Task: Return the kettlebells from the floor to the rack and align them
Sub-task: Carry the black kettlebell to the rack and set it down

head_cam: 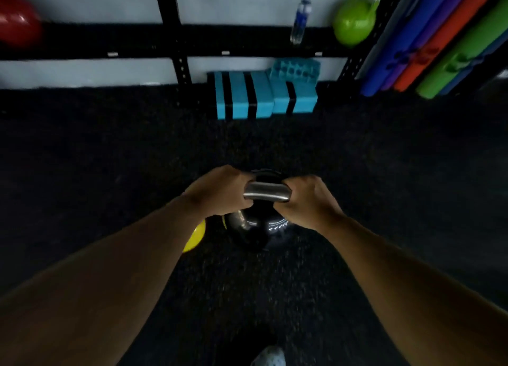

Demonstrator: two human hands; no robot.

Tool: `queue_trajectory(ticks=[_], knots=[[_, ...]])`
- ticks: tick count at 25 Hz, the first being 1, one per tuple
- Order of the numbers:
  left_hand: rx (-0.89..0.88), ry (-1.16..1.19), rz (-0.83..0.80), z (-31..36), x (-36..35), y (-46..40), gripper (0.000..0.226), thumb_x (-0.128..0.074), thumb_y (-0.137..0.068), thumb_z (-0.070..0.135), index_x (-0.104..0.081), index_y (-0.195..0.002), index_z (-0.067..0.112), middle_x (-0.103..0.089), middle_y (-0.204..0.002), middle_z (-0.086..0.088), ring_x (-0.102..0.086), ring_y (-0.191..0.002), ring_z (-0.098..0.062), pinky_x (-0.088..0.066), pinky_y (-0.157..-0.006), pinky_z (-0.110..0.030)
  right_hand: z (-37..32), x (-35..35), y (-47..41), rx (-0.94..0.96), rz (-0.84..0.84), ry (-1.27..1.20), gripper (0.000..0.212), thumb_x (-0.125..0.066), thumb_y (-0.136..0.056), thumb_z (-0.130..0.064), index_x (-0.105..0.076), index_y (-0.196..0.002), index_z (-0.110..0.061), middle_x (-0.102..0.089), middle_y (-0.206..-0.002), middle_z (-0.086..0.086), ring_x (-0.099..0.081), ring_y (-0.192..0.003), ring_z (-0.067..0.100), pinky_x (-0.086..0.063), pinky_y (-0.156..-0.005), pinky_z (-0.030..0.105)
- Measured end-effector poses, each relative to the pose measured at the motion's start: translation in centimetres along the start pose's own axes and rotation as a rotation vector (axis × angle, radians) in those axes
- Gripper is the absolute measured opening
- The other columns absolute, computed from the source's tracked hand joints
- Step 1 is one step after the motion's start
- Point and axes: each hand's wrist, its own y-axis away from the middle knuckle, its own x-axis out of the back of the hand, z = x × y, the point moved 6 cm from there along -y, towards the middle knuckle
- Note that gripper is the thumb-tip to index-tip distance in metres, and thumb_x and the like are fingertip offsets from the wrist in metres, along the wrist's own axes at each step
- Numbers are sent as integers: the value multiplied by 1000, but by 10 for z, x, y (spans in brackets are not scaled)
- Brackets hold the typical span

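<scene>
Hands clamp the steel handle: left hand (220, 191) and right hand (308, 200) at either end, black kettlebell (254, 228) over the floor (384, 173), short of the rack (170, 39). Looks heavy, rigid; the smooth handle might slip.

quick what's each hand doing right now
Left hand: closed on the black kettlebell handle.
Right hand: closed on the same handle.

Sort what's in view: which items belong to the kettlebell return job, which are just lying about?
Job:
- black kettlebell, both hands on its handle: left hand, right hand
- yellow kettlebell on the floor
- green kettlebell
- rack

Lying about:
- blue foam blocks
- rolled mats
- hanging bottle
</scene>
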Motion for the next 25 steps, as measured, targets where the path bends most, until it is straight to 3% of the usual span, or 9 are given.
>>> queue_trajectory(ticks=[2,7,12,16,20,23,25], knots=[[67,11,62,-26,37,-49,31,-68,-76,30,-66,-106,26,-72,-97,-6,-68,-89,-27,-50,-69,-31,-6,29,-69,61,14,38,9,-64,-73,-23,-66,-75,-15,-66,-66,3,-64,-60,22,-54,-53,34],[126,18,185,-83,115,-159,27,-65,-81,33,-60,-107,30,-70,-98,1,-68,-91,-23,-47,-71,-29,-15,79,-227,189,22,84,19,-69,-76,-27,-71,-87,-11,-71,-73,4,-68,-66,21,-57,-59,33],[138,-58,257,-158,170,-279,18,-61,-84,37,-57,-100,29,-65,-84,6,-67,-80,-18,-48,-68,-29,-13,103,-383,249,63,63,28,-70,-82,-31,-69,-104,-15,-75,-87,3,-71,-76,18,-58,-64,28],[140,-126,368,-203,196,-346,21,-62,-86,37,-59,-103,24,-67,-84,5,-67,-74,-19,-40,-61,-27,-7,104,-478,282,142,42,33,-63,-87,-34,-64,-118,-24,-75,-94,1,-70,-82,19,-60,-72,35],[217,-165,380,-253,223,-429,26,-58,-87,37,-56,-108,22,-69,-95,-3,-68,-85,-27,-51,-68,-37,3,113,-585,311,160,26,24,-64,-85,-30,-66,-109,-27,-75,-91,1,-70,-80,22,-57,-70,33],[255,-221,391,-283,237,-481,28,-57,-87,39,-54,-108,21,-68,-100,-2,-68,-92,-26,-51,-71,-37,10,123,-649,335,188,-8,15,-64,-82,-27,-63,-97,-28,-73,-85,1,-70,-75,24,-57,-66,37],[261,-231,379,-306,246,-519,29,-59,-87,38,-52,-111,23,-67,-103,-1,-67,-95,-23,-51,-72,-37,14,128,-690,356,203,-33,24,-67,-81,-21,-58,-101,-31,-73,-85,-1,-69,-74,20,-57,-66,34]])
